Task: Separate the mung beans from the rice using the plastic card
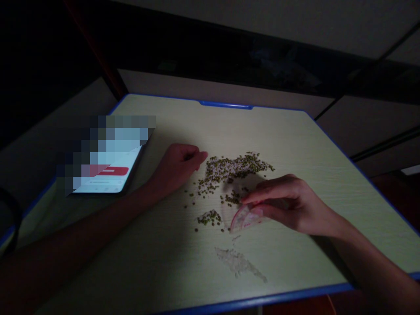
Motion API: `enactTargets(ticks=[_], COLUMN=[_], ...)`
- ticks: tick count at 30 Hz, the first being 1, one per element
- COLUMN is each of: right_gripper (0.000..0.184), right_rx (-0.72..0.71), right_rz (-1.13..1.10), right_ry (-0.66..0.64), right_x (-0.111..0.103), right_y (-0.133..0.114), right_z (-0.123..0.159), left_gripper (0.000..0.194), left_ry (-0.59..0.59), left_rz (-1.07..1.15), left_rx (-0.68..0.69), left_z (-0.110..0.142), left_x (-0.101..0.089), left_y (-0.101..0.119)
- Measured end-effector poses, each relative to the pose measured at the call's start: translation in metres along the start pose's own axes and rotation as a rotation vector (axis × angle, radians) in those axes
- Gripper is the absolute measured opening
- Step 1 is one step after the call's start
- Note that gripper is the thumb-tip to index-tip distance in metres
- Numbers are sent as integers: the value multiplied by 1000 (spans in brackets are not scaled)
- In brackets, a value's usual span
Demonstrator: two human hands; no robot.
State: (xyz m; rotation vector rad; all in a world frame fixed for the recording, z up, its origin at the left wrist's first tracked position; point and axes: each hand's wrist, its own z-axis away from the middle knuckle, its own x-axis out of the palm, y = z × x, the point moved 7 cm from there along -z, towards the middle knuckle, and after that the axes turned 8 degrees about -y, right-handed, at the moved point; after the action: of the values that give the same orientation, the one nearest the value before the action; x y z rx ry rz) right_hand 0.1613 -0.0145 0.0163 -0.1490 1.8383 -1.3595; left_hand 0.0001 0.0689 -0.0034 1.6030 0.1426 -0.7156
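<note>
My right hand pinches a clear, pink-marked protractor between thumb and fingers, its curved edge low over the table. Small green beans, which look like mung beans, lie just left of its fingertips. Beyond them spreads a larger heap of green beans mixed with pale grains. My left hand rests at the left side of this heap, fingers curled in and thumb pointing toward it; nothing shows in it. A small cluster of beans sits left of the protractor. Nearer to me lies a streak of pale grains.
The light wood-look table has a blue edge and a blue raised strip at the back. On the left lies a lit tablet, partly blurred out. Pale panels with a dark band stand behind the table.
</note>
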Motion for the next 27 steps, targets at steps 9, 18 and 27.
enactTargets(ticks=[9, 18, 27], right_gripper=[18, 18, 20], right_rx=[63, 68, 67], right_rz=[73, 55, 41], right_ry=[97, 117, 62], right_x=[-6, -1, 4], right_y=[2, 4, 8], right_z=[-1, -4, -6], left_gripper=[33, 34, 33], left_ry=[2, -3, 4], left_rz=[-8, 9, 9], left_rx=[1, 17, -2], left_z=[1, 1, 1], left_x=[0, 0, 0], left_y=[1, 1, 2])
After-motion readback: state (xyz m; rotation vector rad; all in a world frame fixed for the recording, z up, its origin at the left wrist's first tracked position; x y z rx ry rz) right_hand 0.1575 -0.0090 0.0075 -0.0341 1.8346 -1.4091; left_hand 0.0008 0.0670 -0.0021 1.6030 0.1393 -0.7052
